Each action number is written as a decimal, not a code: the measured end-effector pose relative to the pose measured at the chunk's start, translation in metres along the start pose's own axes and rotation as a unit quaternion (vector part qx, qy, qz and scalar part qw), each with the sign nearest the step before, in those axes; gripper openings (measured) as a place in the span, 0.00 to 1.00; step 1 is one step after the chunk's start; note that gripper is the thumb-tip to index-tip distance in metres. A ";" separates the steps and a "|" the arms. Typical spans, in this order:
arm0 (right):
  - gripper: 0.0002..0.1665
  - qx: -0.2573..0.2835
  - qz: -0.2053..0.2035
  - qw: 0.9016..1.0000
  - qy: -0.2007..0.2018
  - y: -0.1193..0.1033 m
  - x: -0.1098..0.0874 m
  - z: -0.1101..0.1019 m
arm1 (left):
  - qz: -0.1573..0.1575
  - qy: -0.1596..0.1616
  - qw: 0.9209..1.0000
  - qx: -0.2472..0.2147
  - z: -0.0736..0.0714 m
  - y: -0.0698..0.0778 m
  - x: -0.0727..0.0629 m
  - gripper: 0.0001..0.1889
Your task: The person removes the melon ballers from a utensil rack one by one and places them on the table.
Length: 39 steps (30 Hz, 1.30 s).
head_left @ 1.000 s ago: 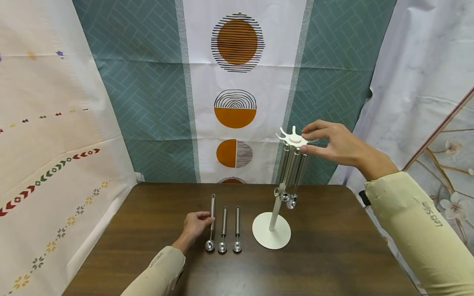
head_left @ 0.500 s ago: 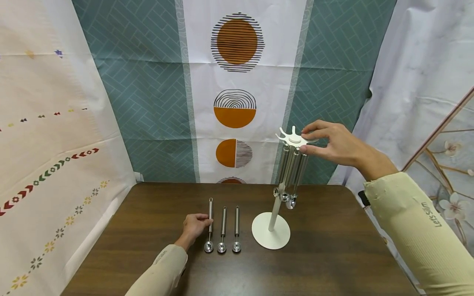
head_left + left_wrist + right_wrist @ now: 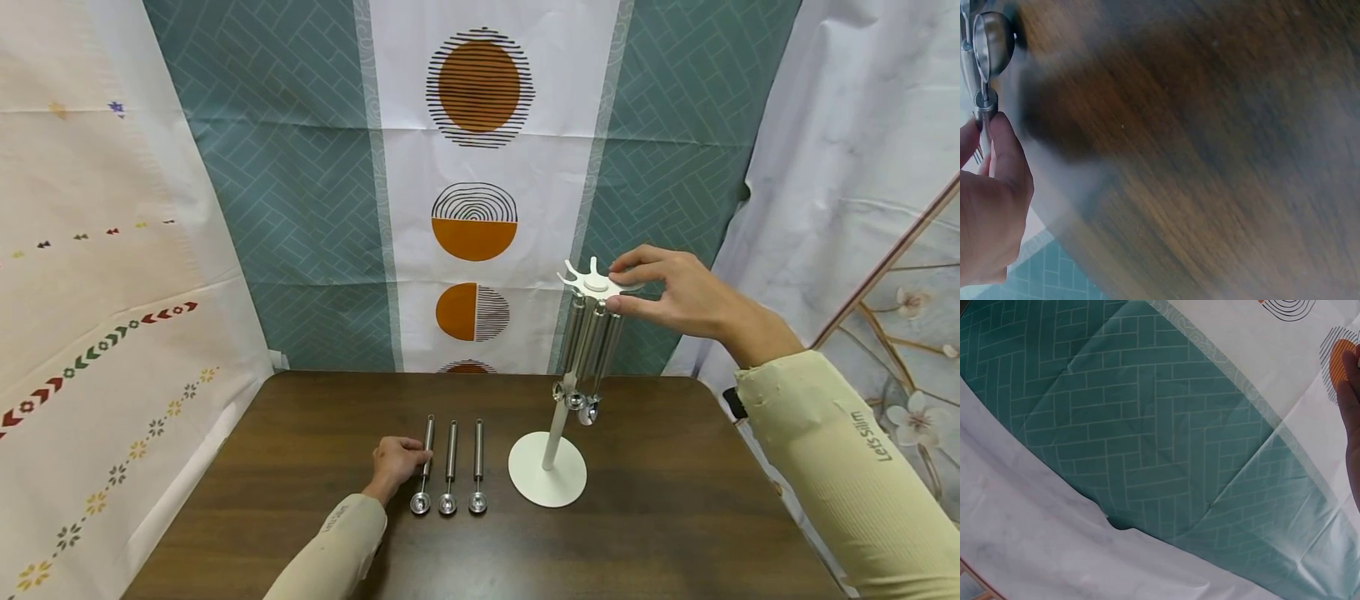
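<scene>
Near the middle of the table, my left hand pinches the handle of a long metal scoop between thumb and fingers. Its round, deep bowl shows close up in the left wrist view. To its right lie a second scoop and a third scoop, side by side with bowls toward me. My right hand grips the hooked top of a white utensil stand, thumb below and fingers above. Several metal utensils hang from it. The right wrist view catches only part of that hand.
The stand's round white base rests on the brown wooden table, right of the scoops. A patterned green and white cloth hangs behind the table's far edge, with a pale curtain at the right and another cloth at the left.
My left hand has drawn the leftmost scoop toward me, so its handle end now sits about level with the other two. The right hand and the stand have stayed put.
</scene>
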State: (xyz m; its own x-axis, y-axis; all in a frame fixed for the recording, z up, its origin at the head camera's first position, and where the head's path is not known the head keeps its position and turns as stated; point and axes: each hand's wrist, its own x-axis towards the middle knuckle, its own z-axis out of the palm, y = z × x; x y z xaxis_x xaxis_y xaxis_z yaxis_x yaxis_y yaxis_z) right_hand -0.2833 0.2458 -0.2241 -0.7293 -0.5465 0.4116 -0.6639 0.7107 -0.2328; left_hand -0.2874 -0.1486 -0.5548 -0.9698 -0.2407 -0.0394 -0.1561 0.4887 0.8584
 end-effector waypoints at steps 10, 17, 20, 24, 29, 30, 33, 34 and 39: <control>0.23 0.006 -0.014 1.000 0.010 0.002 -0.001 0.001 | 0.004 -0.004 1.000 0.006 0.003 -0.002 0.000 0.09; 0.22 0.005 -0.020 1.000 0.013 0.002 0.000 0.001 | 0.035 0.009 0.997 0.061 -0.001 -0.001 0.000 0.08; 0.22 0.003 -0.023 1.000 0.014 0.002 0.000 0.001 | 0.055 0.013 0.997 0.061 -0.003 0.004 0.000 0.09; 0.21 0.003 -0.020 1.000 0.015 0.003 0.000 0.001 | 0.070 -0.006 0.996 0.054 -0.006 0.015 0.000 0.13; 0.20 0.004 -0.011 1.000 0.014 0.002 -0.001 0.001 | 0.088 -0.030 0.995 0.024 -0.003 0.039 -0.005 0.13; 0.20 0.004 -0.009 1.000 0.014 0.002 -0.001 0.001 | 0.090 -0.034 0.995 0.016 -0.002 0.044 -0.007 0.13; 0.21 0.001 -0.005 1.000 0.014 0.001 0.000 0.001 | 0.099 -0.056 0.993 -0.006 0.001 0.062 -0.012 0.13; 0.21 0.001 -0.003 1.000 0.014 0.000 0.000 0.001 | 0.100 -0.063 0.993 -0.011 0.002 0.067 -0.014 0.13; 0.21 -0.001 0.015 1.000 0.012 -0.005 -0.001 0.001 | 0.107 -0.105 0.986 -0.071 0.005 0.095 -0.022 0.13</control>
State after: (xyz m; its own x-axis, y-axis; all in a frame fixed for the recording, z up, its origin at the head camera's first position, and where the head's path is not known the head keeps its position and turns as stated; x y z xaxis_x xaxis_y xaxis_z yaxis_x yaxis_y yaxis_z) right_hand -0.2795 0.2419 -0.2246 -0.7440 -0.5146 0.4262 -0.6421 0.7270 -0.2432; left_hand -0.2821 -0.0929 -0.4744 -0.9974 0.0419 0.0587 0.0703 0.3827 0.9212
